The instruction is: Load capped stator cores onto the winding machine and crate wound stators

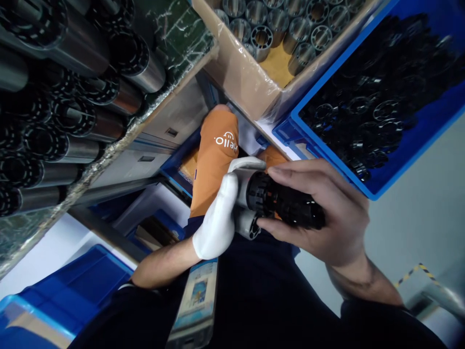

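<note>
My left hand (218,218), in a white glove, is closed around two short grey metal tubes (245,222) held side by side over my lap. My bare right hand (327,208) grips several black ring-shaped plastic parts (296,206) lined up in a row. The front black part meets the open end of the upper tube; I cannot tell whether it sits inside it. The lower tube's end, with a slotted rim, faces my right fingertips.
Metal tubes with black slotted ends (83,111) stand on the green worktop (181,34) at left. A cardboard box (250,72) holds more tubes. Beside it, a blue bin (336,169) holds black rings. Below the worktop are drawers (156,140); another blue bin (72,295) is lower left.
</note>
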`<state>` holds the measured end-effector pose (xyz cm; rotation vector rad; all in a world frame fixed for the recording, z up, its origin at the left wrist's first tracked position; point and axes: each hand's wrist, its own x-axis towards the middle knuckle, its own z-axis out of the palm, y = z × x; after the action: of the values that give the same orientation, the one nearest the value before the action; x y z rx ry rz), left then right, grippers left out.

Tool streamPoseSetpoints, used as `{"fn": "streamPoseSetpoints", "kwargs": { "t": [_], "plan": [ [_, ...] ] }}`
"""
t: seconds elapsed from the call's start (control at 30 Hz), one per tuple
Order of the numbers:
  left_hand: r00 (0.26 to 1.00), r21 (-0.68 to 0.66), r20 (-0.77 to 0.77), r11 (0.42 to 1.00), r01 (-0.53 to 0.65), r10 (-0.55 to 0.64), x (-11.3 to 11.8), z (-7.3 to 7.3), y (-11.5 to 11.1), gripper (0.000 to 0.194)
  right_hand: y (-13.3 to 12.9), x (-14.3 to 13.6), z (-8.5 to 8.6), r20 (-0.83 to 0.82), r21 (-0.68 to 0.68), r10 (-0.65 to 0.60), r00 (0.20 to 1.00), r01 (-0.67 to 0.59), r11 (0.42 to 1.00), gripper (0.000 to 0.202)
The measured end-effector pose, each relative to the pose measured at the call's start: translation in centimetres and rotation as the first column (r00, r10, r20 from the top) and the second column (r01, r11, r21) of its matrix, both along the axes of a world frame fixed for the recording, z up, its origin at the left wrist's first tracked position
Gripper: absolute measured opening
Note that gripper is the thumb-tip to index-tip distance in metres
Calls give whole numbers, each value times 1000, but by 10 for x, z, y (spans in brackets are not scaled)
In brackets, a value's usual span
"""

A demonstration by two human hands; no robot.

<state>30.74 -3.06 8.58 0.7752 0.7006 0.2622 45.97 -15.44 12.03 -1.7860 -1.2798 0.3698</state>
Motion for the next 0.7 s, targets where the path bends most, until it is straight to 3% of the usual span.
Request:
{"fn": "streamPoseSetpoints", "kwargs": {
  "t": [0.13, 0.4, 0.7],
  "plan": [
    [999, 131, 27, 991, -39, 36, 0, 2, 0, 50, -5, 0, -2, 13, -20, -7, 1000, 8, 1000, 72],
    [981, 344, 166, 938, 41, -103, -9, -18, 8, 43, -2, 1, -6, 74, 113, 8, 997, -16, 993, 59],
    [963, 432, 154, 891, 135, -221, -19, -29, 17, 45, -5, 7, -16, 109, 119, 83, 991, -96, 988, 67]
  ]
}}
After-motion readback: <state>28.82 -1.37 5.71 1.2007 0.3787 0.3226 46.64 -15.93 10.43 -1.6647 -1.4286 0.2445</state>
